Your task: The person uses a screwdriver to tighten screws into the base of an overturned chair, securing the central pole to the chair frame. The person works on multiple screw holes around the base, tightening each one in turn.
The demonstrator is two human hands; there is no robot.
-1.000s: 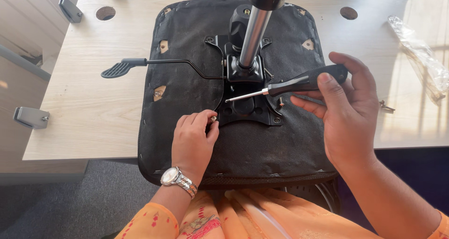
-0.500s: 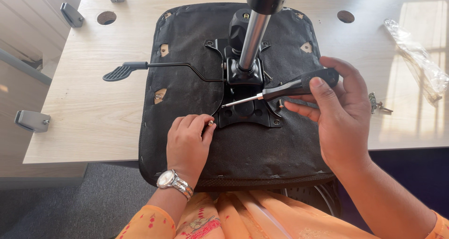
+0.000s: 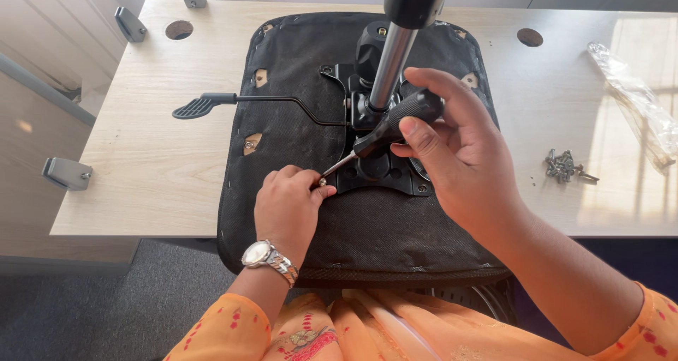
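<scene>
An upturned black chair seat (image 3: 296, 86) lies on a pale wooden table (image 3: 148, 156), with a black metal mechanism plate (image 3: 381, 174) and a chrome gas-lift column (image 3: 388, 64) standing up from its middle. My right hand (image 3: 459, 149) grips a black-handled screwdriver (image 3: 395, 121), its tip slanting down left to a small screw (image 3: 323, 182) at the plate's front left corner. My left hand (image 3: 286, 209), with a wristwatch, pinches that screw at the tip. A black lever (image 3: 240, 101) sticks out to the left.
A small heap of loose screws (image 3: 565, 167) lies on the table at the right, beside a clear plastic bag (image 3: 635, 103). Two round cable holes (image 3: 179, 29) sit near the table's far edge. Grey brackets (image 3: 67, 174) are fixed at the left side.
My right hand has moved left and down with the screwdriver, bringing its tip onto the screw at my left fingertips. My left hand stayed nearly in place.
</scene>
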